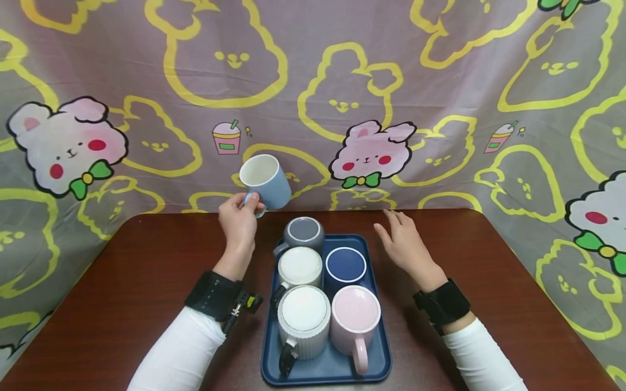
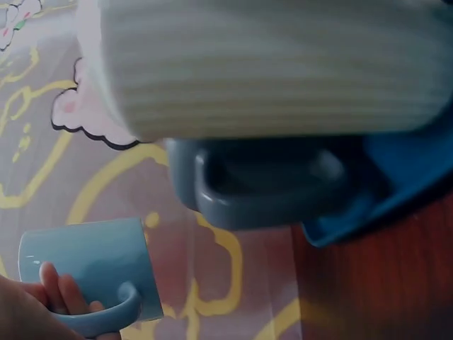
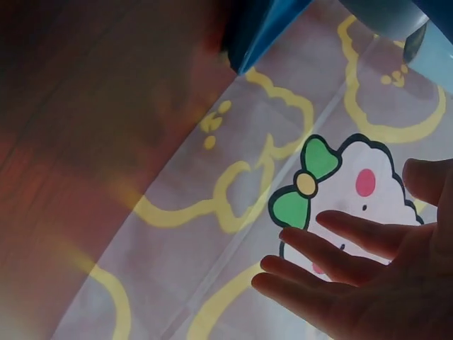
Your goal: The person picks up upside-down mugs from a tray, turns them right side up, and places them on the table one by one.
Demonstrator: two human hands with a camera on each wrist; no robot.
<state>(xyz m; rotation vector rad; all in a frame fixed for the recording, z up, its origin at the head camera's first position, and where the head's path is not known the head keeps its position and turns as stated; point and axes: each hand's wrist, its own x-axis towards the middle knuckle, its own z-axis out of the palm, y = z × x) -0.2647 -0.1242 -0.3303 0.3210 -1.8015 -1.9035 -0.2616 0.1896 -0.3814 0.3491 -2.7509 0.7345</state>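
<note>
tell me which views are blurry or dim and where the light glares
Head view: sharp and evenly lit, with soft sheen on the dark brown wooden table. Left wrist view: dim, the near ribbed white ceramic mug blurred, the light blue ceramic mug in the left hand clearer. Right wrist view: the table soft and blurred, with faint warm light streaks; the open right hand in shade.

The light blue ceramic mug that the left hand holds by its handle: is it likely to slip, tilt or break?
The light blue ceramic mug looks glazed and smooth, so probably slippery. The left hand grips only the handle and the mug already tilts, so it may swing. It seems rigid; a fall onto the brown wooden table could chip it.
</note>
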